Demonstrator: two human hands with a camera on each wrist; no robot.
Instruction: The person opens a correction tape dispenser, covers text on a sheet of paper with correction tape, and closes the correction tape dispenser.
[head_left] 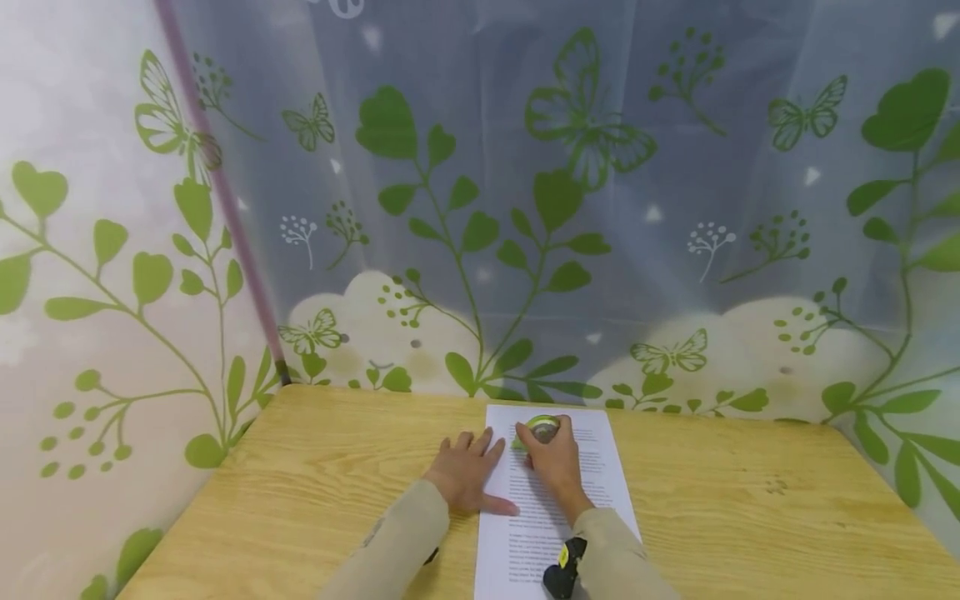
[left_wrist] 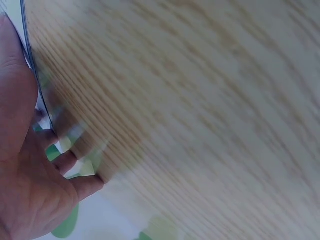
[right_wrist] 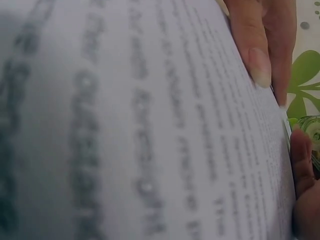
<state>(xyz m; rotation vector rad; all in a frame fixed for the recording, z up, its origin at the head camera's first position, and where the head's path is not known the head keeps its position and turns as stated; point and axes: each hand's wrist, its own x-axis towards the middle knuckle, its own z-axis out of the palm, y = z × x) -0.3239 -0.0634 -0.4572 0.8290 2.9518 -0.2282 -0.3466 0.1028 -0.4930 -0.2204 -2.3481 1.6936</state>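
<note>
A printed sheet of paper (head_left: 498,567) lies lengthwise on the wooden table, small text running down it. Near its far end my right hand (head_left: 557,462) grips a round, green-rimmed thing (head_left: 543,427) with a greyish middle, thumb on the left and fingers on the right. Its exact kind is hidden by the grip. My left hand (head_left: 465,473) lies with spread fingers across the sheet's left edge, its thumb over the text. In the right wrist view, part of the green round thing (right_wrist: 312,131) shows beside the right fingers, with the left thumb (right_wrist: 257,60) above.
The wooden table (head_left: 360,483) extends to both sides of the sheet. Behind it hangs a curtain (head_left: 480,208) with green leaves and butterflies. A pinkish pole (head_left: 225,192) stands at the table's far left corner. A black device (head_left: 564,571) is strapped at my right wrist.
</note>
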